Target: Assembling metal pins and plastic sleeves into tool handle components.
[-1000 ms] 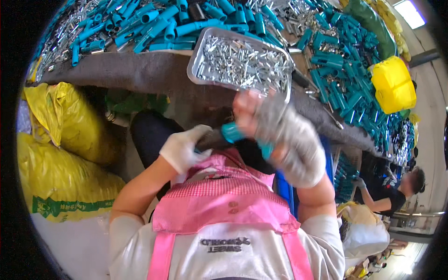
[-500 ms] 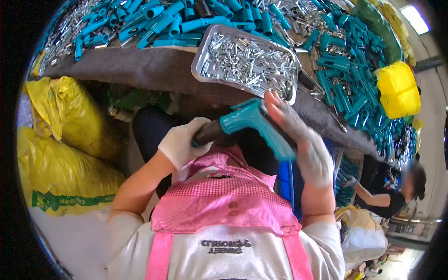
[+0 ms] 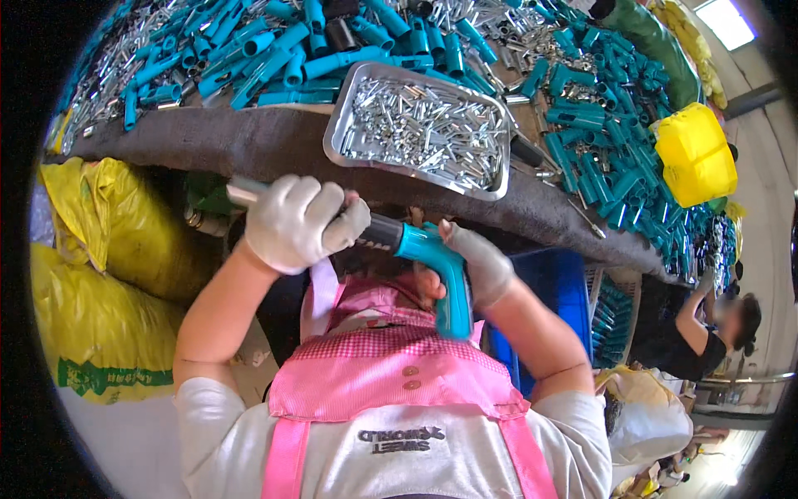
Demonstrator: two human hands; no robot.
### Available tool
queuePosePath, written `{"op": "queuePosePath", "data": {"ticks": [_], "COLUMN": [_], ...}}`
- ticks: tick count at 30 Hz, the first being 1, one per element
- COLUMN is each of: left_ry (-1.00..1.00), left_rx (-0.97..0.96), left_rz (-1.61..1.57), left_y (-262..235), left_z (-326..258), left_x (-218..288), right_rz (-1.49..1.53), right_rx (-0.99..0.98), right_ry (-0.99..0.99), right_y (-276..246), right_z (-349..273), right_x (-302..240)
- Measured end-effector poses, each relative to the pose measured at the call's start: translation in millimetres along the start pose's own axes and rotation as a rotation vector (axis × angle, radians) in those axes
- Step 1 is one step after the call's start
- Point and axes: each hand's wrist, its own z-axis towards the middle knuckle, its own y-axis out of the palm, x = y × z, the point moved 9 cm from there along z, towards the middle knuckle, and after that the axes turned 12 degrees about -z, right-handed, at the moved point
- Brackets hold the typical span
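In front of my lap is a teal pistol-shaped handle (image 3: 453,295), its curved grip pointing down toward the pink apron. A black tube (image 3: 382,233) joins its left end. My left hand (image 3: 295,220), in a pale glove, is closed in a fist around this tube. A flat silver end (image 3: 245,191) sticks out past the fist on the left; how it connects is hidden. My right hand (image 3: 482,262), gloved with bare fingertips, wraps the upper part of the teal handle, with fingers showing on the grip's near side.
A metal tray (image 3: 332,145) of small silver pins sits on the bench edge (image 3: 199,137). Teal handle parts (image 3: 582,116) are heaped behind it. A yellow container (image 3: 698,154) stands right, yellow sacks (image 3: 108,308) left, and a blue bin (image 3: 544,287) below. A co-worker (image 3: 698,337) is at far right.
My right hand has gone from a flat palm against the handle to fingers wrapped round it. The handle has swung lower and more upright. My left fist has shifted up and left.
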Motion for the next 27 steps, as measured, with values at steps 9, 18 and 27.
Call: {"op": "queuePosePath", "data": {"ticks": [9,18,27], "left_ry": [-1.086,-0.904,-1.281], "left_rx": [0.949,1.223,0.710], "left_rz": [-1.874,-2.489,-1.984], "left_y": [23.0,57.4,88.9], "left_z": [-13.6,-21.4,-60.1], "left_x": [-71.8,-86.3,-73.0], "right_rz": [-1.669,-1.015,-1.846], "right_rx": [0.816,-0.115,1.085], "right_ry": [-1.047,-0.541,0.153], "right_y": [48.9,19.9,-350.0], "right_z": [-37.6,10.2,64.0], "right_x": [-117.9,-114.6,-250.7]}}
